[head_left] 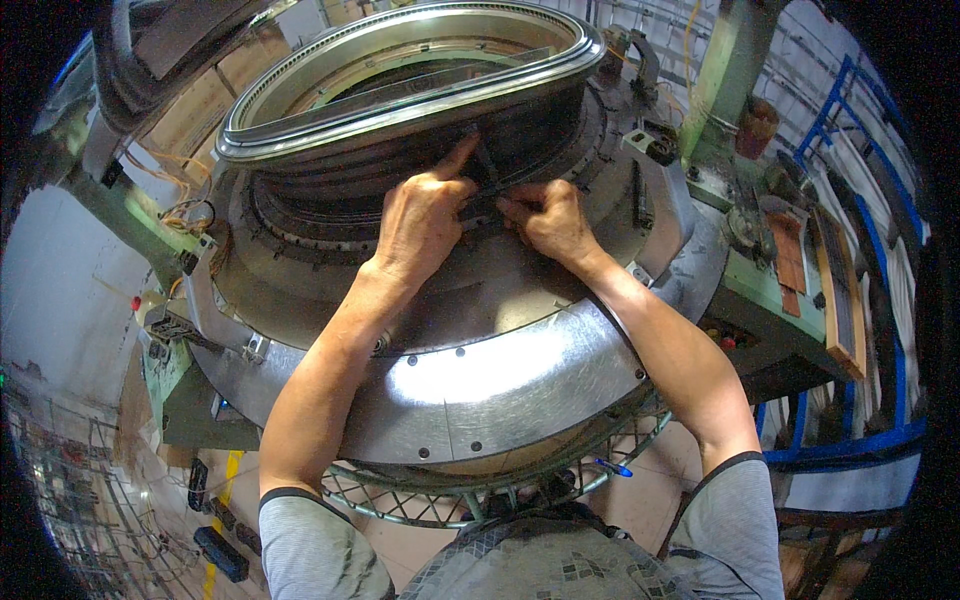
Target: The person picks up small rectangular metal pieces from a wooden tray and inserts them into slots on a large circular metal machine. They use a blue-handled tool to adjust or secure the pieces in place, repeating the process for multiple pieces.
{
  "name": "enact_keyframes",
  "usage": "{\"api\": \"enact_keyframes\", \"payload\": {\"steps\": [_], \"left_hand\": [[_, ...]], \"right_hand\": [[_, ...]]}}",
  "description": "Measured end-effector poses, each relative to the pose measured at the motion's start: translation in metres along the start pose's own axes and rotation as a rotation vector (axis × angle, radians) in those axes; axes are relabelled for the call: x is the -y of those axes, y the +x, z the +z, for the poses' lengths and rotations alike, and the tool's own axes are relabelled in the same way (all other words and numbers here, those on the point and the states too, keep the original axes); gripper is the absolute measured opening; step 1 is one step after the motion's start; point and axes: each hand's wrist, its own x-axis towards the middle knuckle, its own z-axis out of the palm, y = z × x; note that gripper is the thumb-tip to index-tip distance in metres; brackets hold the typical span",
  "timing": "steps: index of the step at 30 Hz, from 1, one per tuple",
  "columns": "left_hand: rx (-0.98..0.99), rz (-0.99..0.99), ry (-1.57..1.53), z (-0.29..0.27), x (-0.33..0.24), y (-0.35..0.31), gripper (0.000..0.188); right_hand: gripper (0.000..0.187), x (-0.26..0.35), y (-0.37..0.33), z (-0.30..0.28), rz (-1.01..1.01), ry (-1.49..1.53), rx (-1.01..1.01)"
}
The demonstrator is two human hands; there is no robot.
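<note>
Head view, left hand (422, 215) and right hand (548, 218) grip pinched on dark needle part (480, 205), round knitting machine (520, 370)

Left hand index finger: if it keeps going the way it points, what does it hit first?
Likely the dark ribbed cylinder wall right at the left hand's fingertip, just under the shiny silver metal ring. Depth is unclear; it may already touch.

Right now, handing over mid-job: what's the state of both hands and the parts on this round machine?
Left hand: on the dark ribbed cylinder wall, forefinger pointing up, pinching a small dark part.
Right hand: pinching the same part from the other side.
Both work just below the raised shiny steel ring, above the broad grey metal bed plate.
Done: part held at the wall. Left: whether it is seated cannot be told.
</note>
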Motion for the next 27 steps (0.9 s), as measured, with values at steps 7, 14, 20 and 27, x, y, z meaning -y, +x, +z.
{"api": "enact_keyframes", "payload": {"steps": [7, 14, 20, 27], "left_hand": [[0.03, -0.014, 0.062, -0.0008, -0.0022, 0.0004, 0.026], [0.064, -0.013, 0.086, -0.0015, -0.0026, 0.0014, 0.025], [0.027, 0.019, 0.055, -0.0011, -0.0015, 0.0004, 0.027], [0.069, 0.005, 0.074, -0.0012, -0.0028, 0.0005, 0.024]], "right_hand": [[0.019, 0.0003, 0.0007, -0.0009, 0.061, 0.003, 0.015], [0.019, -0.0028, -0.0001, 0.0011, 0.039, 0.034, 0.018], [0.019, -0.0007, 0.0009, 0.001, -0.007, -0.006, -0.001], [0.019, 0.0063, 0.0005, -0.0022, 0.052, -0.039, -0.01]]}}
